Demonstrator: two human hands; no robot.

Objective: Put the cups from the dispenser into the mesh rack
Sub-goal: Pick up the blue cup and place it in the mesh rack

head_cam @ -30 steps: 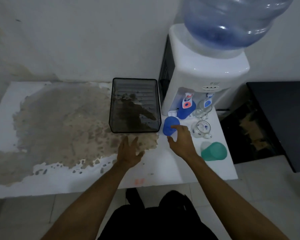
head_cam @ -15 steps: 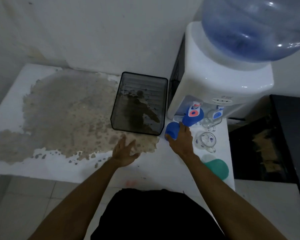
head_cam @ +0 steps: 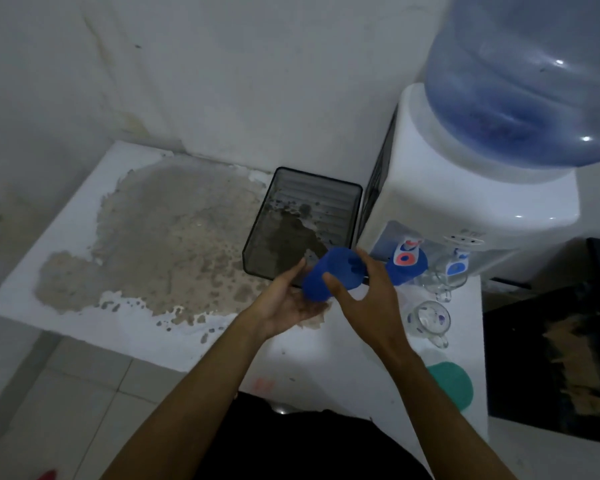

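Observation:
A blue plastic cup [head_cam: 329,271] lies on its side in the air just in front of the dark mesh rack [head_cam: 355,209]. My right hand [head_cam: 368,299] grips it from the right, thumb and fingers around it. My left hand [head_cam: 284,303] is cupped palm-up under its left end, touching it. A second blue cup [head_cam: 407,268] stands under the dispenser's [head_cam: 465,195] left tap. One clear glass mug [head_cam: 442,277] stands under the right tap, another [head_cam: 428,322] in front of it. A green cup [head_cam: 452,384] lies nearer me.
The white table [head_cam: 84,292] has a large worn brown patch on its left. The blue water bottle [head_cam: 523,74] tops the dispenser. A dark low cabinet [head_cam: 551,358] stands to the right. The wall runs right behind the rack.
My right hand lifted the blue cup off the table and tipped it sideways. My left hand rose from the table to meet the cup from below.

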